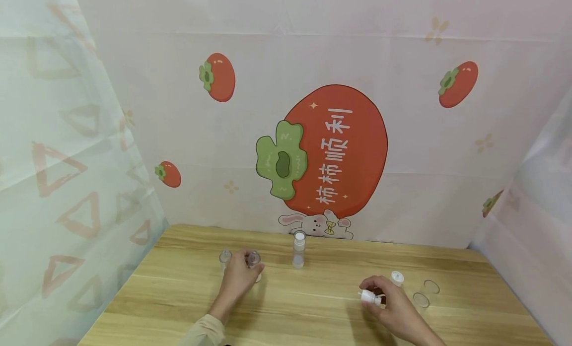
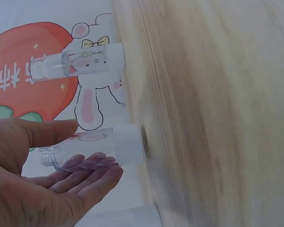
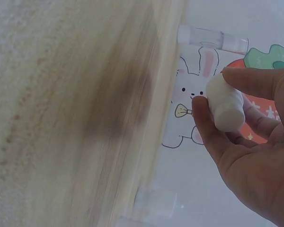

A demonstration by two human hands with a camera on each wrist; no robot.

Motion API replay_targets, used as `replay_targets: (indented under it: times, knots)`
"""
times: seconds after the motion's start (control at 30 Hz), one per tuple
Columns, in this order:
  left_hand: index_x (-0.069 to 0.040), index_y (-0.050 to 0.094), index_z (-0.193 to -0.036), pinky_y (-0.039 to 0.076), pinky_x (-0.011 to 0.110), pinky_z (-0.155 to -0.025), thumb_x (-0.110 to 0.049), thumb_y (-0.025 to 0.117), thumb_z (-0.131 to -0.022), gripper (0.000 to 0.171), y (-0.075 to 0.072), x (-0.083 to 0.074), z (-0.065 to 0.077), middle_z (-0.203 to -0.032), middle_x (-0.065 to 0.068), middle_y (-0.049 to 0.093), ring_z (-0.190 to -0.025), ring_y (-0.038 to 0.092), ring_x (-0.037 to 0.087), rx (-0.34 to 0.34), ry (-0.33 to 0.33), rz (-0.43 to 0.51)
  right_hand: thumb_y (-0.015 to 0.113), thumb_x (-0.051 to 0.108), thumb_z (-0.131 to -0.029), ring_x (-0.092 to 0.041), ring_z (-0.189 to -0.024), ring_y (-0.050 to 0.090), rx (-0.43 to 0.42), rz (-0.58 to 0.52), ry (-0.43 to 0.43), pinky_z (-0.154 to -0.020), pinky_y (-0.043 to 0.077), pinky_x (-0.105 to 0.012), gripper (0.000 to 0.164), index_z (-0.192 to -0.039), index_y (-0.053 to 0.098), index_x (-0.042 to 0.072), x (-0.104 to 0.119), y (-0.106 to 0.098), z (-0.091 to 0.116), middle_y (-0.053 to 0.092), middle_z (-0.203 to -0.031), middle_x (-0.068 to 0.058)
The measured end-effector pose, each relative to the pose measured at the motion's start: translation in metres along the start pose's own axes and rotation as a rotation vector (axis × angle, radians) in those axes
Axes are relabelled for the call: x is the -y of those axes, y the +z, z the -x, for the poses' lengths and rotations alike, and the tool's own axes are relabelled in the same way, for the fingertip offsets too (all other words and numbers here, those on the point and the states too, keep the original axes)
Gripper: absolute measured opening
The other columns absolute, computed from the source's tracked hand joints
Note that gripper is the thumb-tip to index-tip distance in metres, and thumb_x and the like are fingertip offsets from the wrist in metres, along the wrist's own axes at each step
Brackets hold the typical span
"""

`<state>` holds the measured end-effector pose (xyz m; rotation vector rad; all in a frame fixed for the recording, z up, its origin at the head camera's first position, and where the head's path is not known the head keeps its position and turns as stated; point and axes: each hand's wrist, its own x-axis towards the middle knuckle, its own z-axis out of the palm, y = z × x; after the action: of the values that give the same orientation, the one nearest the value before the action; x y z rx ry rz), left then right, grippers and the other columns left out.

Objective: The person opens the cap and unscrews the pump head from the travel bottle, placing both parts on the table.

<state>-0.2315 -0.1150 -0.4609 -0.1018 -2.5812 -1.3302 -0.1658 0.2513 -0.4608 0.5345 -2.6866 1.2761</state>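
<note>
My left hand [image 1: 240, 274] is around a clear bottle [image 2: 92, 149] with a white base and a threaded, uncapped neck. The bottle stands upright on the table. In the left wrist view the thumb lies along one side and the fairly straight fingers pass behind it; firm contact is not plain. Another clear bottle [image 1: 225, 258] stands left of this hand, partly hidden. My right hand [image 1: 393, 306] pinches a white pump head [image 3: 226, 101] between thumb and fingers above the table. Close behind that hand is another white pump piece [image 1: 396, 277].
A clear bottle with a white top [image 1: 298, 251] stands upright near the table's back edge. Two clear rings [image 1: 421, 300] lie on the wooden table [image 1: 304, 311] at the right. A printed cloth [image 1: 402, 207] hangs behind the table, with more cloth at both sides.
</note>
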Motion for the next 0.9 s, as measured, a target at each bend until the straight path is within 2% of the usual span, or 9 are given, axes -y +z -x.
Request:
replay_targets:
  times: [0.3,0.6,0.8,0.9]
  knots:
    - [0.014,0.062,-0.112,0.059,0.045,-0.076,-0.003,0.08,-0.082,0.038,-0.0006,0.0028,-0.0008,-0.098,0.024,0.069,-0.091,0.069,0.038,-0.009,-0.012,-0.014,0.078,0.002,-0.086,-0.007,-0.091,0.06,-0.015,0.012,-0.049,-0.073,0.055,-0.028,0.027,-0.109,0.064,0.004,-0.0022,0.001,0.001,0.065,-0.104,-0.004]
    - [0.014,0.063,-0.111,0.06,0.045,-0.076,-0.002,0.081,-0.081,0.039,-0.001,0.0037,-0.001,-0.098,0.025,0.069,-0.091,0.07,0.041,-0.025,-0.024,-0.036,0.081,0.006,-0.084,-0.012,-0.09,0.061,-0.016,0.028,0.03,-0.076,0.055,-0.028,0.031,-0.111,0.064,0.004,-0.0007,-0.0005,0.0,0.065,-0.101,-0.001]
    - [0.014,0.062,-0.115,0.059,0.048,-0.078,-0.004,0.082,-0.079,0.045,-0.0005,0.0013,-0.0009,-0.104,0.029,0.068,-0.094,0.069,0.043,-0.036,-0.032,-0.044,0.08,-0.002,-0.081,-0.012,-0.088,0.061,-0.053,0.033,0.016,-0.075,0.056,-0.03,0.034,-0.111,0.064,0.002,-0.003,-0.0008,-0.0009,0.064,-0.098,-0.001]
    - [0.014,0.06,-0.12,0.057,0.051,-0.084,-0.005,0.083,-0.078,0.051,0.0,-0.0017,-0.0019,-0.11,0.031,0.067,-0.099,0.067,0.045,-0.06,-0.026,-0.054,0.08,-0.006,-0.079,-0.012,-0.088,0.06,-0.084,0.046,0.033,-0.075,0.056,-0.03,0.037,-0.112,0.064,0.002,-0.0027,-0.0006,-0.0011,0.064,-0.097,0.0]
